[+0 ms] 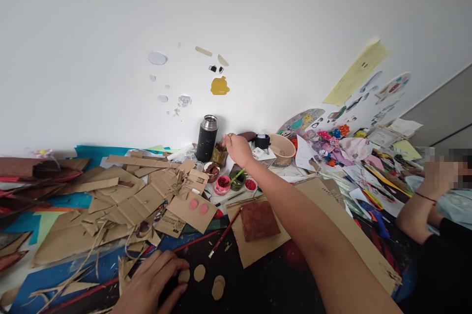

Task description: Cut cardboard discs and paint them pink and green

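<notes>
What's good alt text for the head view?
Right hand near a jar by a black flask, left hand at a small cardboard disc. Paint pots and a brown painted square are mid-frame; cardboard scraps lie at left, another person's arm shows at right.

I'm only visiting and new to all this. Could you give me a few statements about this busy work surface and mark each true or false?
1. The left hand has its fingers at a small cardboard disc. True.
2. The black flask has a lid on. False: its metal mouth is uncovered.
3. Two pink discs lie on a piece of cardboard. True.
4. The painted square is bright blue. False: it is reddish brown.
5. The right hand is touching the pink discs. False: it is up by the yellowish jar.
</notes>
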`<state>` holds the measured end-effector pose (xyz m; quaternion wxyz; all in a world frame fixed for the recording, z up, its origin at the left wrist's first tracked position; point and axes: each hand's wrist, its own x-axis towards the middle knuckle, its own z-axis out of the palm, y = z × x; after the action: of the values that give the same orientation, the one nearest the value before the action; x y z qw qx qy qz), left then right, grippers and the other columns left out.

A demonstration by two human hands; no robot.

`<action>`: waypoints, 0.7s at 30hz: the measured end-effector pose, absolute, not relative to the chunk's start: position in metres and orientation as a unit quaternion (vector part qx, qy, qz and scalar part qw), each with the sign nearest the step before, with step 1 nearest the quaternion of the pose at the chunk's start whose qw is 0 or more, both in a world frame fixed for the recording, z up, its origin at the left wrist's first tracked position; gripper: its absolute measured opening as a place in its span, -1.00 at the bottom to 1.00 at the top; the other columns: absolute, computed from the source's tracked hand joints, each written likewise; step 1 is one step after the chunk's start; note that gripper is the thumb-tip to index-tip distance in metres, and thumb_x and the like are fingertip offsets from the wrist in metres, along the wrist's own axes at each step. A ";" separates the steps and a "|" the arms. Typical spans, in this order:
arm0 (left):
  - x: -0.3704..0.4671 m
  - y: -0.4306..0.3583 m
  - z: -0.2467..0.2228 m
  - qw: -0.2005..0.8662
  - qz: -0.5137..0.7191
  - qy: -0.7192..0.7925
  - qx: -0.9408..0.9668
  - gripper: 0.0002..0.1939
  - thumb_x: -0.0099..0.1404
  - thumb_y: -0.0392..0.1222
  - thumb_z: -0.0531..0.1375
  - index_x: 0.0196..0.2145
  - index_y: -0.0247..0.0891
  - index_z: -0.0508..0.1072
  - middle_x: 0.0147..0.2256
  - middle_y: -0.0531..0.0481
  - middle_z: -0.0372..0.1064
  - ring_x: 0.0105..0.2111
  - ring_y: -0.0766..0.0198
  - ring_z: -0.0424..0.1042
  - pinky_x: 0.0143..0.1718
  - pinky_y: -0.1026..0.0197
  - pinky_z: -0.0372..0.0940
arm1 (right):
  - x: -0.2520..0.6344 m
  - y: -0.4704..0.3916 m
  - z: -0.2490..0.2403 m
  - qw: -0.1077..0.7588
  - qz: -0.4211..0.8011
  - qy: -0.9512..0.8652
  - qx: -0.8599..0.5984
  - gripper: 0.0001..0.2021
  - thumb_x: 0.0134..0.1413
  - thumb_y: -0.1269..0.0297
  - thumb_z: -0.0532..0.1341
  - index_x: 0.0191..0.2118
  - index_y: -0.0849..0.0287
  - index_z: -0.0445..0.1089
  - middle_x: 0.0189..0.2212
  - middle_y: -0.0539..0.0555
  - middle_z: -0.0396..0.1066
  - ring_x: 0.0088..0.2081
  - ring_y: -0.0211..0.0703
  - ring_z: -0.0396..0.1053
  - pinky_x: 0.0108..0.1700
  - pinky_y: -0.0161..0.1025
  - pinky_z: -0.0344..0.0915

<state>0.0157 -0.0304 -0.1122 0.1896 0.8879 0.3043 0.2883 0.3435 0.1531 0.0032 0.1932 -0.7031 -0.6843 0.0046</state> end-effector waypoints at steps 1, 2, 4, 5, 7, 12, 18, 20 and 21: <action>0.016 -0.030 -0.113 0.190 0.288 0.306 0.887 -0.85 0.36 -0.06 0.32 -0.11 0.01 0.53 -0.20 0.10 0.58 -0.22 0.18 0.61 -0.11 0.25 0.50 | 0.344 0.153 0.004 0.196 0.004 -0.682 -0.704 -0.51 0.61 0.24 -0.07 -0.23 0.18 0.57 -0.22 0.18 0.66 -0.15 -0.03 0.57 -0.07 -0.25 0.23; 0.016 -0.030 -0.113 0.191 0.289 0.307 0.887 -0.84 0.36 -0.06 0.32 -0.10 0.01 0.53 -0.20 0.10 0.58 -0.22 0.18 0.61 -0.11 0.25 0.50 | 0.344 0.153 0.003 0.197 0.005 -0.682 -0.704 -0.51 0.61 0.24 -0.07 -0.24 0.18 0.57 -0.23 0.18 0.66 -0.15 -0.03 0.57 -0.07 -0.25 0.23; 0.016 -0.030 -0.114 0.193 0.291 0.306 0.886 -0.85 0.37 -0.05 0.31 -0.10 0.00 0.54 -0.19 0.09 0.59 -0.21 0.18 0.61 -0.09 0.25 0.50 | 0.343 0.151 0.001 0.191 0.011 -0.684 -0.704 -0.53 0.59 0.22 -0.01 -0.29 0.17 0.57 -0.29 0.17 0.65 -0.20 -0.03 0.58 -0.11 -0.25 0.24; 0.016 -0.030 -0.114 0.193 0.293 0.305 0.885 -0.85 0.38 -0.05 0.31 -0.10 0.00 0.54 -0.19 0.09 0.59 -0.22 0.18 0.61 -0.09 0.25 0.50 | 0.343 0.151 0.000 0.187 0.015 -0.686 -0.703 -0.54 0.58 0.21 0.02 -0.32 0.16 0.57 -0.33 0.16 0.65 -0.23 -0.03 0.57 -0.12 -0.25 0.24; 0.016 -0.030 -0.113 0.191 0.294 0.303 0.886 -0.86 0.38 -0.05 0.30 -0.11 0.00 0.54 -0.20 0.08 0.59 -0.23 0.18 0.61 -0.12 0.25 0.50 | 0.343 0.151 -0.001 0.183 0.018 -0.689 -0.701 -0.55 0.56 0.18 0.06 -0.35 0.16 0.57 -0.37 0.16 0.64 -0.26 -0.03 0.57 -0.13 -0.25 0.24; 0.016 -0.030 -0.110 0.188 0.295 0.302 0.887 -0.88 0.38 -0.05 0.30 -0.12 -0.01 0.53 -0.23 0.09 0.58 -0.26 0.19 0.61 -0.18 0.28 0.50 | 0.344 0.153 0.002 0.200 0.007 -0.683 -0.702 -0.52 0.60 0.24 -0.04 -0.25 0.18 0.58 -0.23 0.18 0.66 -0.16 -0.04 0.58 -0.07 -0.25 0.23; 0.015 -0.030 -0.110 0.190 0.299 0.301 0.885 -0.86 0.40 -0.01 0.29 -0.11 0.00 0.54 -0.21 0.08 0.58 -0.24 0.19 0.61 -0.11 0.27 0.50 | 0.340 0.151 -0.003 0.191 0.022 -0.687 -0.701 -0.52 0.57 0.19 0.04 -0.36 0.15 0.58 -0.37 0.15 0.63 -0.25 -0.02 0.58 -0.13 -0.25 0.24; 0.015 -0.030 -0.111 0.191 0.298 0.304 0.884 -0.86 0.40 -0.01 0.28 -0.11 0.00 0.54 -0.21 0.07 0.59 -0.24 0.18 0.61 -0.12 0.27 0.51 | 0.341 0.151 -0.002 0.194 0.021 -0.686 -0.701 -0.53 0.57 0.19 0.04 -0.35 0.15 0.58 -0.35 0.15 0.64 -0.23 -0.02 0.58 -0.12 -0.25 0.24; 0.015 -0.030 -0.111 0.191 0.297 0.305 0.885 -0.86 0.40 -0.01 0.28 -0.11 0.00 0.54 -0.20 0.07 0.59 -0.22 0.17 0.61 -0.12 0.27 0.51 | 0.341 0.151 -0.001 0.198 0.018 -0.684 -0.702 -0.53 0.58 0.20 0.02 -0.32 0.15 0.58 -0.32 0.16 0.65 -0.21 -0.02 0.58 -0.11 -0.25 0.24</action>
<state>0.0152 -0.0301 -0.1110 0.1906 0.8845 0.3046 0.2974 0.3412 0.1515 -0.0012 0.1983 -0.7020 -0.6837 0.0184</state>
